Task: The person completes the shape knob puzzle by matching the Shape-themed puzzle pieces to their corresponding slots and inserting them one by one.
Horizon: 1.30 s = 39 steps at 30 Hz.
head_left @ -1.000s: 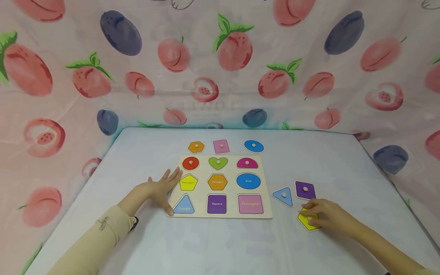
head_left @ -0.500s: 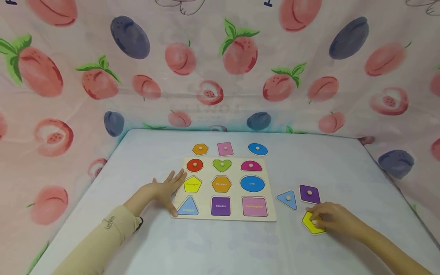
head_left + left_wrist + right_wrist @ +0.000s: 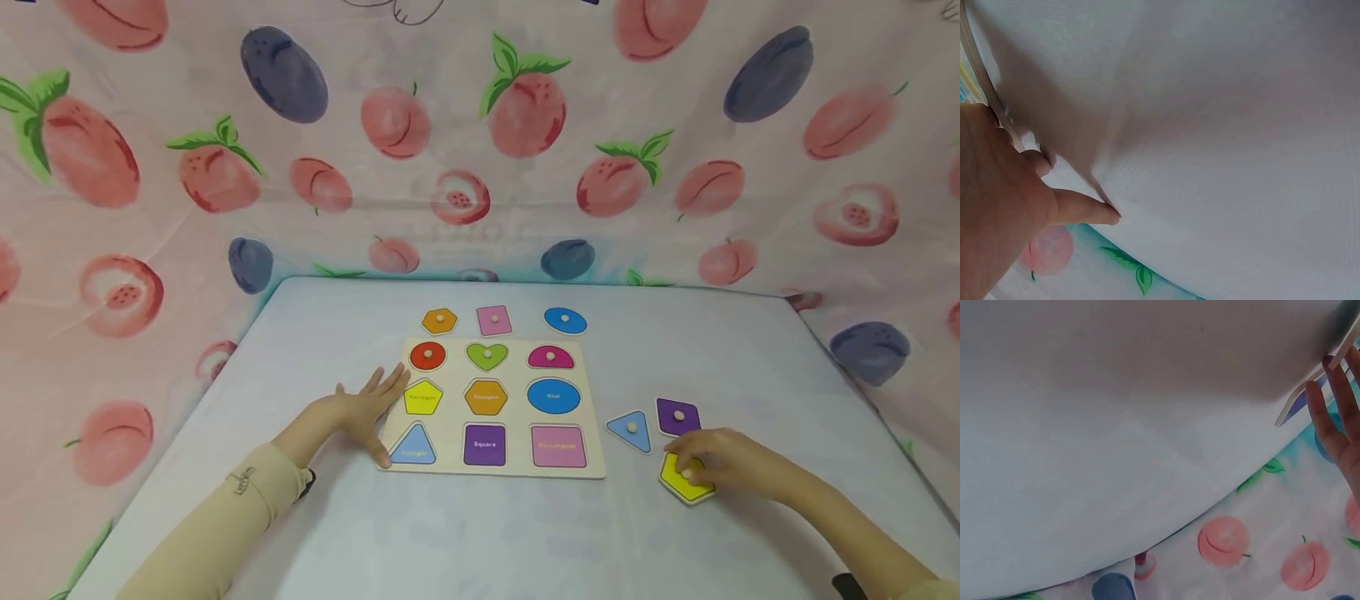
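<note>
Tabletop (image 3: 525,537) — pentagon (image 3: 682,488) in right pinch grip (image 3: 717,460)

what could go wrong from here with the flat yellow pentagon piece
The flat yellow pentagon piece could slip, since the right hand appears to hold it only by its small round knob. That hand might also bump the flat purple square piece close beside it. The left hand, spread at the edge of the flat cream board, could nudge it askew.

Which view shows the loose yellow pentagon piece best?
The head view: it shows the yellow face of the pentagon piece, partly covered by the right hand that pinches it. The right wrist view shows only a pale edge, probably this piece's; the left wrist view shows none of it.
</note>
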{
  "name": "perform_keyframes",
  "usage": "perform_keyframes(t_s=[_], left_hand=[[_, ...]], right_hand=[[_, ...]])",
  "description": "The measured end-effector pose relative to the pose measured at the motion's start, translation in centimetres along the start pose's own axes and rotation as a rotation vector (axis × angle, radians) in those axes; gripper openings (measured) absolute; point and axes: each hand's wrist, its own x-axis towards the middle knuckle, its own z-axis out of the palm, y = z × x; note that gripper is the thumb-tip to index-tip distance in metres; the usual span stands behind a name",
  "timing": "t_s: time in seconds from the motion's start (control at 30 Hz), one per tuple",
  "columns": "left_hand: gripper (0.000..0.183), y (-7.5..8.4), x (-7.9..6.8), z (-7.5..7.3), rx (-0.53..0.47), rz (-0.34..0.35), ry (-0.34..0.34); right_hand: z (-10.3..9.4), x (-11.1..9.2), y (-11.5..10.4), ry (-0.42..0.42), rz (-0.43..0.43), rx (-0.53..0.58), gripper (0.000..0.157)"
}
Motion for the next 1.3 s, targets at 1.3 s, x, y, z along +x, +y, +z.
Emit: perform_keyframes(t_s=[1.3], left_hand=[[0.137, 0.1, 0.1, -0.1, 0.010, -0.003, -0.017]], right_hand=[[-0.8, 5.4, -4.0, 0.254, 0.026, 0.008, 0.007]])
